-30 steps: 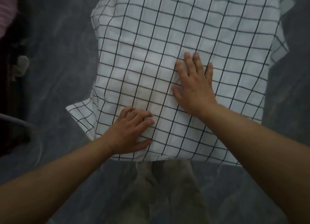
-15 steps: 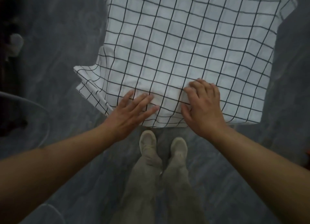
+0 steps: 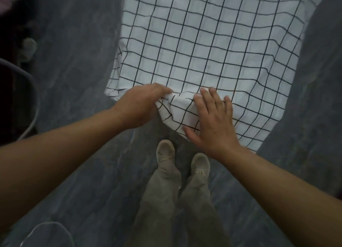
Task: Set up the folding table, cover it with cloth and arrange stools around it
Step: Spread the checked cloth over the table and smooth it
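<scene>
White cloth [image 3: 212, 43] with a black grid lies spread over what we take to be the folding table, hidden beneath it, the near edge hanging near our feet [image 3: 165, 151]. Our left hand [image 3: 140, 106] pinches a fold at that edge, fingers curled; our right hand [image 3: 212, 122] lies flat on the cloth just beside, fingers straight. We judge the covering nearly done, only straightening left; no stools stand around it yet. We see no containers

- Cloth [image 3: 212, 43] over the tabletop, ahead of the shoes [image 3: 165, 150].
- Left hand [image 3: 140, 104] and right hand [image 3: 212, 122] side by side on its near edge.
</scene>
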The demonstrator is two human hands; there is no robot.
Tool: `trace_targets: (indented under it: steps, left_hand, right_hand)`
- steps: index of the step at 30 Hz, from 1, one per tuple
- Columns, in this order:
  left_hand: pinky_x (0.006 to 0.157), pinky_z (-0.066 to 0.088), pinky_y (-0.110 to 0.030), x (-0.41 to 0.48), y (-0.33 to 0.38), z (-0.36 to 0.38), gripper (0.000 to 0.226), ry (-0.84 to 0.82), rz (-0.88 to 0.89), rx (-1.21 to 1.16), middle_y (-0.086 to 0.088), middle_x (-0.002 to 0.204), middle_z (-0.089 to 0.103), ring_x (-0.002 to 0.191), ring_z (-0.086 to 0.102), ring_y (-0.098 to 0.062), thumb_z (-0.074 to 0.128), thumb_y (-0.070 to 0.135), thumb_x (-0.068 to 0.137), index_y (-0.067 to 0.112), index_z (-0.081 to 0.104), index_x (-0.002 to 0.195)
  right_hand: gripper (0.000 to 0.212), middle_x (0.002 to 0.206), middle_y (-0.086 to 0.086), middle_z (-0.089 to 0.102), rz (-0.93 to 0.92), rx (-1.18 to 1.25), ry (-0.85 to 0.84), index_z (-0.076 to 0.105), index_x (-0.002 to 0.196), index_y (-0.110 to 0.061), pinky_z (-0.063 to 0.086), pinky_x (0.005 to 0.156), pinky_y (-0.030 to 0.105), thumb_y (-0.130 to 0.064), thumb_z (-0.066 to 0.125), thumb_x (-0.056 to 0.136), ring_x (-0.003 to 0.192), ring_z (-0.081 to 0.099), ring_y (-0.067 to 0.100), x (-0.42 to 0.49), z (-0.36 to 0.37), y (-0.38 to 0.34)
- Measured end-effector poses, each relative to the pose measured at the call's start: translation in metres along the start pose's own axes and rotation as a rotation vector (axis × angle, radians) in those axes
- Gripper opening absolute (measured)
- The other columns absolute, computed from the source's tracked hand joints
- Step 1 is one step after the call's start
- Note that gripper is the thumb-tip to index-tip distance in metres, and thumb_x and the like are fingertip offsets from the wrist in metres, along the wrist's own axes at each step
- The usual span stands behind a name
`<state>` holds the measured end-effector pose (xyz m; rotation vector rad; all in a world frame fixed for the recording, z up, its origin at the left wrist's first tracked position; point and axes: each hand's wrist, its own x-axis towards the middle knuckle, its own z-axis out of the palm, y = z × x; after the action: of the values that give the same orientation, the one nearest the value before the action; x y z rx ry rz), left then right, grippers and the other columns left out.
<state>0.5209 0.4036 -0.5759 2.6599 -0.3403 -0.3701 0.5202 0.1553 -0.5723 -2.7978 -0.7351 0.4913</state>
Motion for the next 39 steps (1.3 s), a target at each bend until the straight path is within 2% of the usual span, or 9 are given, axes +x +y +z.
trace_targets:
  steps: [8,11,15,19,23,27,31,34,39]
  left_hand:
    - [0.092,0.052,-0.035,-0.002,0.016,-0.024,0.041,0.088,-0.3,-0.31,0.001,0.122,0.068,0.11,0.062,-0.018,0.047,0.004,0.095,0.023,0.06,0.129]
    - [0.093,0.051,-0.034,0.002,0.017,-0.027,0.039,0.058,-0.317,-0.343,0.005,0.121,0.067,0.11,0.062,-0.015,0.047,0.007,0.097,0.027,0.061,0.127]
    - [0.104,0.048,-0.04,0.0,0.016,-0.029,0.043,0.03,-0.213,-0.324,0.004,0.134,0.062,0.123,0.057,-0.016,0.047,0.012,0.096,0.027,0.057,0.135]
    - [0.124,0.017,-0.055,-0.016,0.015,-0.019,0.089,-0.195,0.061,-0.025,0.002,0.168,0.018,0.156,0.012,-0.015,0.05,0.053,0.078,0.029,0.025,0.159]
    - [0.122,-0.01,-0.06,-0.032,0.022,0.009,0.099,-0.466,0.146,0.187,0.008,0.169,-0.018,0.152,-0.025,-0.012,0.03,0.089,0.083,0.038,-0.003,0.161]
    - [0.12,-0.006,-0.064,-0.03,0.03,0.031,0.078,-0.334,0.07,0.222,0.004,0.17,-0.013,0.153,-0.024,-0.014,0.014,0.077,0.096,0.038,-0.004,0.16]
    - [0.118,-0.005,-0.069,-0.019,0.037,0.044,0.074,-0.197,-0.031,0.238,0.001,0.169,-0.015,0.154,-0.022,-0.018,0.008,0.073,0.098,0.036,-0.002,0.161]
    - [0.116,-0.003,-0.072,-0.01,0.035,0.051,0.088,-0.224,-0.106,0.354,-0.003,0.166,-0.026,0.152,-0.026,-0.024,0.027,0.073,0.095,0.03,-0.011,0.161]
    - [0.116,0.01,-0.071,-0.008,0.024,0.062,0.107,-0.164,-0.16,0.425,-0.008,0.168,-0.017,0.156,-0.009,-0.028,0.07,0.025,0.085,0.025,-0.006,0.161]
  right_hand:
    - [0.125,0.167,0.021,0.001,-0.031,-0.138,0.07,0.01,0.159,-0.01,0.0,0.118,0.069,-0.073,0.071,0.071,0.155,-0.004,0.039,-0.014,-0.001,-0.027]
    - [0.107,0.167,0.023,-0.001,-0.006,-0.212,0.071,0.009,0.16,-0.01,0.002,0.117,0.071,-0.036,0.076,0.081,0.154,-0.004,0.041,-0.015,0.004,-0.023]
    - [0.087,0.168,0.02,-0.005,0.01,-0.149,0.048,0.008,0.161,-0.012,0.0,0.114,0.074,0.004,0.04,0.082,0.154,-0.009,0.04,-0.006,-0.005,-0.001]
    - [0.078,0.169,0.014,-0.004,-0.161,-0.184,0.026,0.016,0.161,-0.014,-0.002,0.117,0.071,-0.006,0.043,0.088,0.154,-0.011,0.037,-0.008,-0.022,0.029]
    - [0.068,0.169,0.013,-0.001,-0.432,-0.322,-0.11,0.021,0.16,-0.013,0.004,0.114,0.075,-0.019,0.036,0.094,0.155,-0.008,0.036,-0.032,-0.024,0.069]
    - [0.096,0.168,0.013,-0.015,-0.357,-0.436,-0.423,0.008,0.162,-0.02,-0.002,0.113,0.076,-0.055,0.054,0.085,0.153,-0.021,0.035,-0.047,-0.021,0.092]
    - [0.105,0.166,0.008,-0.025,-0.278,-0.362,-0.439,-0.004,0.161,-0.03,-0.009,0.115,0.072,-0.088,0.026,0.078,0.15,-0.029,0.029,-0.046,-0.025,0.085]
    - [0.087,0.166,0.004,-0.025,-0.146,-0.272,-0.31,-0.007,0.16,-0.031,-0.007,0.118,0.068,-0.077,0.019,0.091,0.151,-0.028,0.027,-0.027,-0.028,0.075]
    - [0.09,0.165,0.006,-0.028,-0.047,-0.27,-0.335,-0.012,0.158,-0.03,0.001,0.117,0.071,-0.041,0.053,0.097,0.151,-0.026,0.031,-0.007,-0.006,0.082]
